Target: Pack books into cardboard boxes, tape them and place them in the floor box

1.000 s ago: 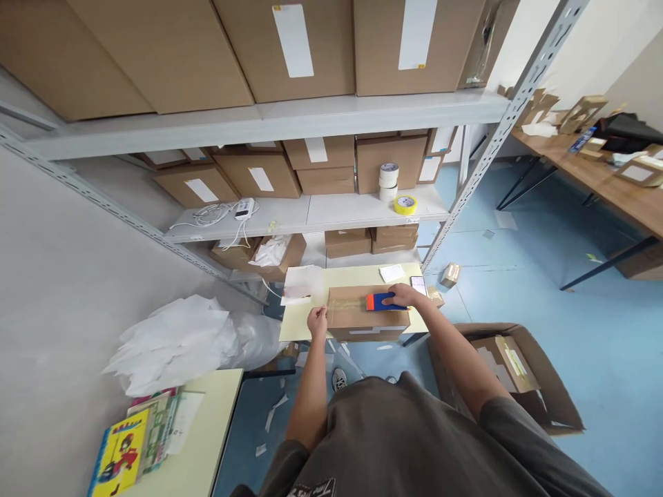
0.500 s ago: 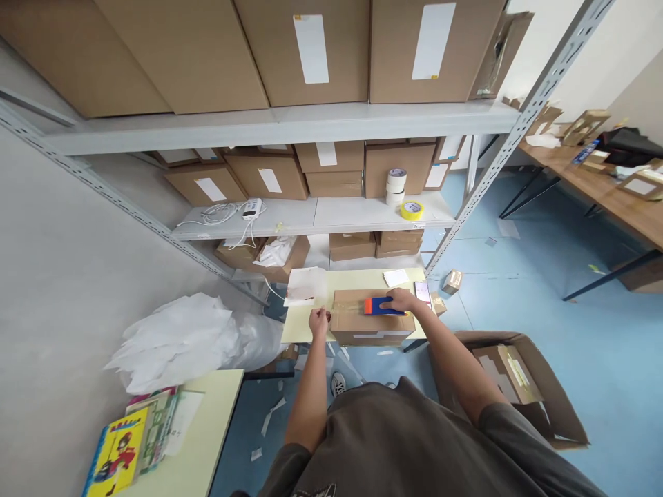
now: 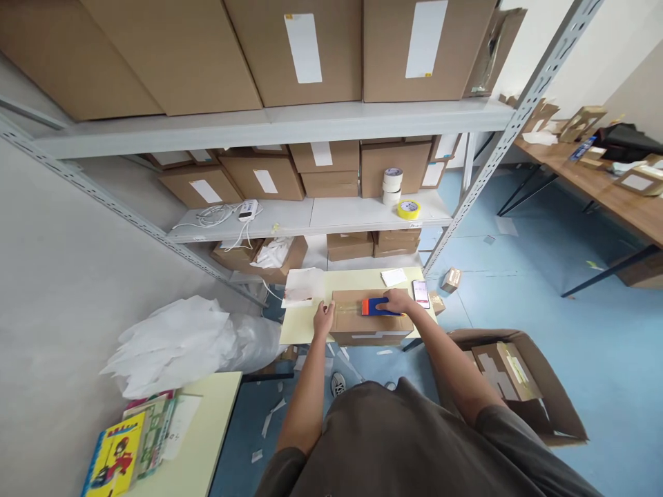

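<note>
A brown cardboard box [image 3: 344, 324] lies on the pale yellow table, with a strip of clear tape along its top seam. My right hand [image 3: 398, 301] is closed around a blue and orange tape dispenser [image 3: 380, 307], which rests on top of the box. At the box's left end, my left hand [image 3: 324, 319] lies with its fingers stretched out against the edge, by the start of the tape strip. Nothing shows in that hand.
A phone [image 3: 420, 294], a white card [image 3: 394, 277] and white sheets [image 3: 304, 286] lie on the table [image 3: 342, 279]. Behind stands a shelf rack [image 3: 290, 129] with boxes and tape rolls [image 3: 392, 181]. An open carton [image 3: 562, 407] stands at right on the floor, white packing bags [image 3: 170, 338] at left.
My left hand has gone from a closed fist to stretched fingers, moving slightly up and right against the box's left end. My right hand still holds the tape dispenser at about the same spot.
</note>
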`<state>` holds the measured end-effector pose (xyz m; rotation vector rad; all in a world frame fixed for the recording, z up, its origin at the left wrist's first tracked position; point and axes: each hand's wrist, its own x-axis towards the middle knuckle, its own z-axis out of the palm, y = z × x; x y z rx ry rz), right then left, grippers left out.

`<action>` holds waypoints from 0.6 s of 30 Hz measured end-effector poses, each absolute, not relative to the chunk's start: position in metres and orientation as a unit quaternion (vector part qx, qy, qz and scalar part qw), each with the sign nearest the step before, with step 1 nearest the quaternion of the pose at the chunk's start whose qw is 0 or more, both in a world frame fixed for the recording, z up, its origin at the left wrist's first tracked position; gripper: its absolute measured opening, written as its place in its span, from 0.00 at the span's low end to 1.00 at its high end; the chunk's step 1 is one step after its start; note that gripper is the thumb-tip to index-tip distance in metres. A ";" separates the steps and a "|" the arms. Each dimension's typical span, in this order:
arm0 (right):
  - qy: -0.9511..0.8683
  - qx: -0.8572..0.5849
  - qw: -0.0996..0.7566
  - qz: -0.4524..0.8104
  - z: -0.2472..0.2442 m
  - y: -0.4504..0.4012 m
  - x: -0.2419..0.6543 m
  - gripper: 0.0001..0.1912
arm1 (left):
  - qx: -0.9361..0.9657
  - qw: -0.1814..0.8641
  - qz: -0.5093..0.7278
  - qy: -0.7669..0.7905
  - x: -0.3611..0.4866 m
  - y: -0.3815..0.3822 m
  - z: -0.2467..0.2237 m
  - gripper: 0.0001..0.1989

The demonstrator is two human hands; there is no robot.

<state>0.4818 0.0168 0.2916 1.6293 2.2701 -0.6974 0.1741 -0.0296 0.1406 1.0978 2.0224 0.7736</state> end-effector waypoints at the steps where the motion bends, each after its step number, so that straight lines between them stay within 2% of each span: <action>1: 0.780 0.562 0.132 -0.242 0.289 0.018 0.480 0.30 | 0.440 0.363 0.296 0.766 0.179 -0.028 0.142 0.30; 8: 0.762 0.577 0.138 -0.260 0.291 0.023 0.491 0.29 | 0.483 0.357 0.241 0.762 0.192 -0.026 0.140 0.28; 18: 0.730 0.615 0.140 -0.263 0.293 0.016 0.627 0.24 | 0.506 0.329 0.215 0.768 0.190 -0.019 0.138 0.27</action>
